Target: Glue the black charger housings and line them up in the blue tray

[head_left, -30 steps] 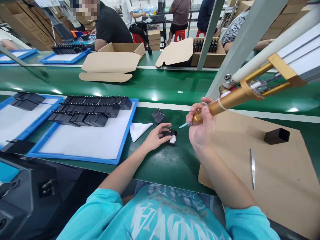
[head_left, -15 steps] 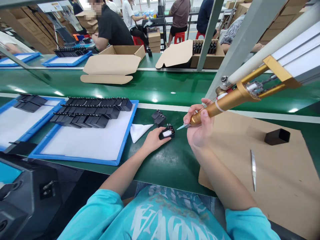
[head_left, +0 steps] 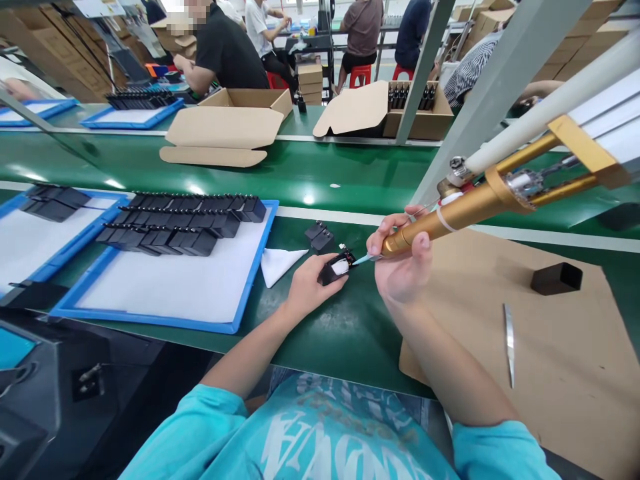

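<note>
My left hand (head_left: pixel 311 285) grips a small black power adapter (head_left: pixel 327 274), its open end showing white material and small parts inside. Wrapped round a gold glue dispensing gun (head_left: pixel 425 227) is my right hand (head_left: pixel 403 263). The gun's pale blue nozzle tip (head_left: pixel 364 259) meets the edge of the adapter's open end; whether glue flows is too small to tell. Just behind my left hand stand a couple of black adapters (head_left: pixel 319 236) with pins up. A folded white cloth (head_left: pixel 280 265) lies left of them.
Blue-rimmed trays (head_left: pixel 231 327) on the left hold rows of black adapters (head_left: pixel 180 220). On the right, a cardboard sheet (head_left: pixel 465 333) carries a black hollow case (head_left: pixel 557 279) and metal tweezers (head_left: pixel 509 347). Across the green belt (head_left: pixel 310 177) are open cartons (head_left: pixel 225 130) and seated co-workers (head_left: pixel 230 50).
The adapter in my left hand has been tilted, and the nozzle tip now reaches its open end, where a gap was before. The gun's rear has shifted slightly right.
</note>
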Tool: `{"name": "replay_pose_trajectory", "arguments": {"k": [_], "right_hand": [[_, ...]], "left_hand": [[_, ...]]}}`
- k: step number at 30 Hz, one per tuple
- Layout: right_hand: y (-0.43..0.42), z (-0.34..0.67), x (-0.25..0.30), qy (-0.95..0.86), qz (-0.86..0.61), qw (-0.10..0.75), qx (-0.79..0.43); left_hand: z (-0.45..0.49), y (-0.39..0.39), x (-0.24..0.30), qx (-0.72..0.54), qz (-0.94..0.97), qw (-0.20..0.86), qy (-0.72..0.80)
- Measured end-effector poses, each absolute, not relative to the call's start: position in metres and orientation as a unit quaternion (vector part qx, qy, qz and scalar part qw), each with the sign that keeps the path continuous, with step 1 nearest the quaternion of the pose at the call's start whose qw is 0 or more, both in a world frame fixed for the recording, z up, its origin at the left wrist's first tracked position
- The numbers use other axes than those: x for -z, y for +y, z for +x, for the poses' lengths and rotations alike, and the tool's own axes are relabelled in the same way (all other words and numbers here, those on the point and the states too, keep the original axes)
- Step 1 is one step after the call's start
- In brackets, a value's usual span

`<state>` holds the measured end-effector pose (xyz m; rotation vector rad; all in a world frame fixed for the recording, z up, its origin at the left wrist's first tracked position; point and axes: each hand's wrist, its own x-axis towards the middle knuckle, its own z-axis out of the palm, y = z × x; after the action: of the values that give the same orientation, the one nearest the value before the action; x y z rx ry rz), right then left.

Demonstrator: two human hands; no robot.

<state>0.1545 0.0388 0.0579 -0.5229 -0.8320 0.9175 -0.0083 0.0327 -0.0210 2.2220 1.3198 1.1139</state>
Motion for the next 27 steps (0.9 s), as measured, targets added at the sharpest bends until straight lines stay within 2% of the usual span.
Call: {"name": "replay_pose_trajectory", "arguments": {"k": [20, 27], "right_hand": [[0.036, 0.154, -0.06, -0.386, -0.212, 0.786, -0.435], [0.03, 0.149, -0.064, -0.382, -0.207, 0.777, -0.455]], "left_hand": [[-0.003, 0.028, 0.014, -0.415, 0.755, 0.219, 0.457], [0.004, 0.026, 0.018, -0.373, 0.749, 0.265, 0.48]]}}
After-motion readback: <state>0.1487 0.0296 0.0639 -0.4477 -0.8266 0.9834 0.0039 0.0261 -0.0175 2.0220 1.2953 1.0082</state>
